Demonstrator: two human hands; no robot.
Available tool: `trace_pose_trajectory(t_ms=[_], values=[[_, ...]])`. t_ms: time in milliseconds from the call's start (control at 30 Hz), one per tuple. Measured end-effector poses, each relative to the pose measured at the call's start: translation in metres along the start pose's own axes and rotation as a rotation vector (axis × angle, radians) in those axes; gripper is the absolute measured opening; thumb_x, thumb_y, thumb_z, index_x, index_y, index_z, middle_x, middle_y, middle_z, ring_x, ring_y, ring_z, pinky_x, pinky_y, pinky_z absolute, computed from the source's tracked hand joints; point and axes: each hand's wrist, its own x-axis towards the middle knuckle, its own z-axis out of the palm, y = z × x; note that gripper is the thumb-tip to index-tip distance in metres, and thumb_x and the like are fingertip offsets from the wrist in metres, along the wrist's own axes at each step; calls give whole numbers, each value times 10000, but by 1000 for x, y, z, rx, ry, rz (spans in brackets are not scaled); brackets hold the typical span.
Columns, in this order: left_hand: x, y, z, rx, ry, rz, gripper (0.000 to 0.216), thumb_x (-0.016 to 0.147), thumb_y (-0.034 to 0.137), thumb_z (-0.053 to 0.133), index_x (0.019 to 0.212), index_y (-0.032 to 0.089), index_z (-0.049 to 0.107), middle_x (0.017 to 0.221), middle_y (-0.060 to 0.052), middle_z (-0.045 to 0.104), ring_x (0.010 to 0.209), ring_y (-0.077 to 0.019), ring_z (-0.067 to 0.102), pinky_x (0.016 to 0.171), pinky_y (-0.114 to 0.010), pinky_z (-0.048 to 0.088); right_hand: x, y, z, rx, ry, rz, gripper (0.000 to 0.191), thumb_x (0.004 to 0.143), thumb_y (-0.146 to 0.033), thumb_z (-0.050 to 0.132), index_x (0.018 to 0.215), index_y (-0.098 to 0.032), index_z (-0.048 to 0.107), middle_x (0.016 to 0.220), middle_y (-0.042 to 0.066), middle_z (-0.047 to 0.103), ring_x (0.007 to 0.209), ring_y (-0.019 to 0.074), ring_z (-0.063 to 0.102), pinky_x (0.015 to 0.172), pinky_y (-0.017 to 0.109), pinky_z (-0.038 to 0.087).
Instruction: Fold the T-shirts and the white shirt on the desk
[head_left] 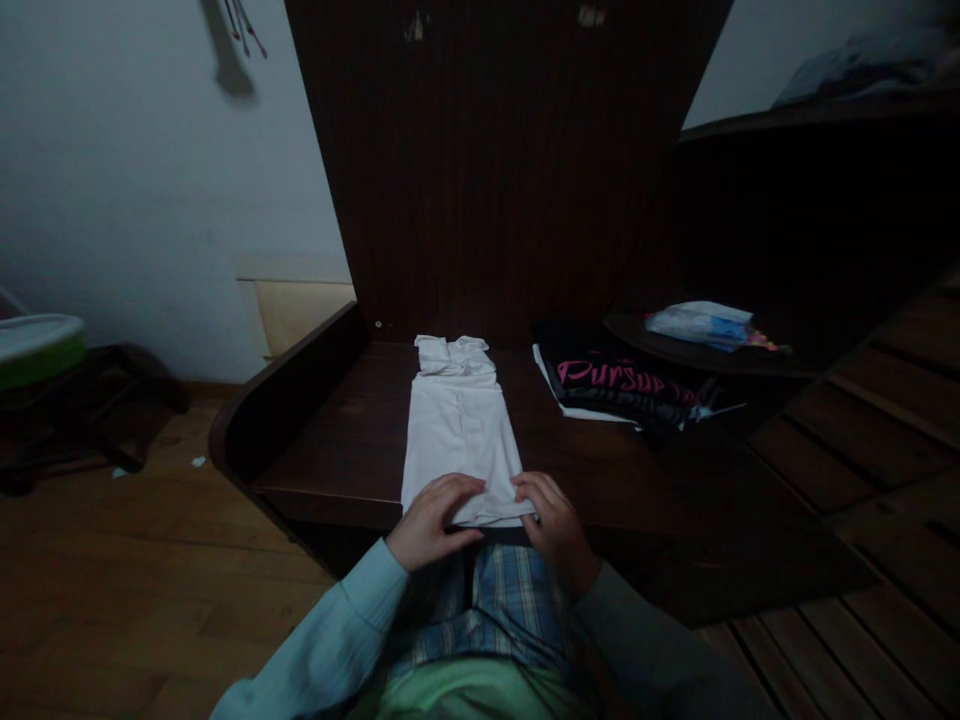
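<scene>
A white shirt (463, 420) lies folded into a long strip on the dark wooden bench, its bunched end toward the back panel. My left hand (439, 515) is at the near hem, its fingers curved over the cloth and its thumb on the front side of the edge. At the hem's right corner, my right hand (551, 515) grips the fabric between fingers and thumb. Both hands touch the shirt close to the bench's front edge, just above my lap.
Folded black clothing (622, 380) with pink lettering lies to the right, over something white. A blue-and-white plastic packet (701, 325) rests on a low curved shelf (802, 358). The bench's raised side (285, 385) stands at left, a tall dark panel (495, 180) behind.
</scene>
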Motion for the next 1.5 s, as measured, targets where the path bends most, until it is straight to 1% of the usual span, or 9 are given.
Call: trace_pose_trajectory(t_ms=[233, 467, 767, 900, 967, 1100, 1233, 1367, 1500], values=[[0, 0, 2, 85, -6, -36, 115, 764, 214, 540, 863, 206, 598, 944, -40, 616, 920, -180, 521, 813, -324, 385, -1, 2, -5, 11, 1, -34, 198, 688, -31, 384, 723, -189, 497, 792, 54, 557, 795, 181, 512, 705, 316, 437], [2, 3, 0, 109, -58, -68, 52, 740, 230, 569, 781, 202, 583, 932, -27, 604, 915, -180, 518, 794, -317, 372, -3, 5, -4, 44, -51, -44, 204, 671, -19, 362, 724, -197, 448, 840, 68, 579, 837, 183, 533, 733, 320, 453], [-26, 2, -22, 301, -32, -32, 314, 724, 113, 471, 1016, 214, 526, 1075, -58, 568, 1026, -189, 492, 873, -349, 391, 9, -11, -34, -34, -288, -56, 181, 698, -142, 501, 875, -178, 517, 989, 98, 592, 974, 218, 523, 843, 381, 427], [-45, -6, -26, 455, 12, -19, 407, 705, 126, 455, 1106, 192, 480, 1167, -93, 531, 1101, -225, 457, 917, -407, 376, 9, -10, -28, -52, -345, -170, 399, 738, -256, 545, 1119, -158, 483, 1197, 130, 520, 1135, 228, 446, 961, 412, 356], [-50, -13, -24, 488, 15, 8, 440, 713, 121, 448, 1149, 180, 456, 1203, -102, 517, 1124, -226, 449, 925, -408, 379, 8, -7, -19, -45, -375, -206, 406, 759, -241, 520, 1156, -166, 478, 1220, 117, 513, 1151, 209, 442, 971, 396, 358], [-51, -22, -22, 438, 61, 4, 335, 770, 127, 427, 1086, 197, 512, 1165, -77, 563, 1108, -195, 481, 918, -375, 404, 7, -3, -3, -71, -332, -194, 307, 783, -169, 459, 1075, -184, 553, 1139, 83, 582, 1088, 189, 502, 922, 371, 416], [-46, -21, -23, 310, 149, -117, 251, 813, 167, 396, 993, 212, 565, 1058, -56, 623, 1027, -171, 542, 894, -341, 430, 11, -9, 3, -108, -248, -166, 221, 801, -160, 450, 951, -189, 609, 1026, 70, 635, 982, 186, 559, 859, 353, 457], [-45, -16, -22, 170, 226, -242, 221, 795, 181, 417, 985, 195, 529, 990, -57, 633, 951, -162, 578, 840, -319, 458, 17, -18, 5, -122, -228, -115, 172, 766, -157, 505, 897, -178, 614, 939, 84, 636, 908, 204, 566, 787, 365, 480], [-50, -13, -20, 85, 311, -247, 14, 772, 188, 445, 770, 202, 445, 921, -47, 640, 854, -150, 603, 732, -289, 485, 18, -21, 9, -12, -214, -119, 188, 758, -137, 504, 914, -182, 598, 991, 81, 618, 947, 190, 553, 808, 347, 476]])
